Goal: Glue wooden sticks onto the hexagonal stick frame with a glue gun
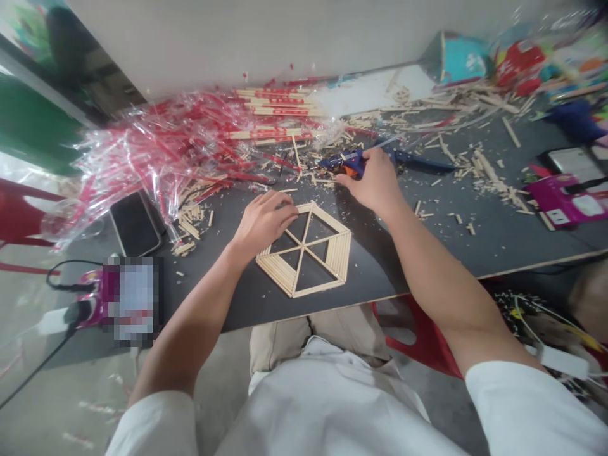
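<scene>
Lying near the table's [475, 234] front edge in the head view, the hexagonal stick frame [303, 245] is partly hidden by the left hand [266, 225]; its fingers are half curled over the upper left side, gripping or only touching, I cannot tell; the right hand [375, 182], thumb and fingers parted, covers part of the blue glue gun [338, 161]; its hold is also unclear.

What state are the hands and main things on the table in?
Hexagonal pale wooden stick frame: lying flat, inner gaps open.
Left hand: on the frame, fingers bent.
Blue plastic glue gun: at the right hand; firmness of grip unclear.
Black rectangular smartphone: face up, screen dark.
Red-and-clear plastic wrappers: heaped, crumpled.
Pale wooden stick pieces: scattered loose.
</scene>
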The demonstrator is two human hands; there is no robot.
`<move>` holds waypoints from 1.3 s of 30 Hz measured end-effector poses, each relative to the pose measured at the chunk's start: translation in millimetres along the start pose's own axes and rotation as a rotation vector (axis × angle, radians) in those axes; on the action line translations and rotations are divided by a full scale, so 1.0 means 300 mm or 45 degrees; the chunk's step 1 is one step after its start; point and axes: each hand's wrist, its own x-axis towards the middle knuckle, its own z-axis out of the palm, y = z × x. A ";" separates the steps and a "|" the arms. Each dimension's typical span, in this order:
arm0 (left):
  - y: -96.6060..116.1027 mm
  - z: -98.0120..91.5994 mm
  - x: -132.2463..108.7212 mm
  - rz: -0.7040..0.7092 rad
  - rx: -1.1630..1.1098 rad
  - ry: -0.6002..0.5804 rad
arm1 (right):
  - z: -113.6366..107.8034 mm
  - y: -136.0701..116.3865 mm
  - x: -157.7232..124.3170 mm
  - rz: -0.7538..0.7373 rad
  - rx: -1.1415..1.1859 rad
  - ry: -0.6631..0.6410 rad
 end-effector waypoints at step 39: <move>-0.015 0.027 -0.008 0.028 0.030 0.091 | -0.171 -0.125 0.031 -0.303 -0.141 -0.560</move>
